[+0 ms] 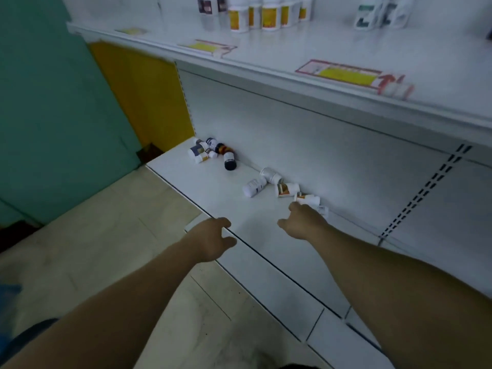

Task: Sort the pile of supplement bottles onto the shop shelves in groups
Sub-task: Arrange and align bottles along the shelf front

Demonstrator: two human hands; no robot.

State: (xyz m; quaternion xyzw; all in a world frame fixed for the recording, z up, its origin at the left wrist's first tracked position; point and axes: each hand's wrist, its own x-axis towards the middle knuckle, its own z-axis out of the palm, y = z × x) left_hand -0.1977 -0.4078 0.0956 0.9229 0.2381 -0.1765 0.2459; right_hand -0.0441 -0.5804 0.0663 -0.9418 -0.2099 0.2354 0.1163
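Toppled bottles [269, 182] lie along the back edge of the bottom shelf [213, 190], with more in its back left corner. The left hand [213, 241] hovers over the front edge, fingers slack and empty. The right hand [303, 222] is at a white bottle [323, 211], perhaps touching it; its fingers are hidden, so I cannot tell if it grips.

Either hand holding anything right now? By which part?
Left hand holds nothing. Right hand is at a lying white bottle, but its fingers are hidden, so a hold cannot be told.
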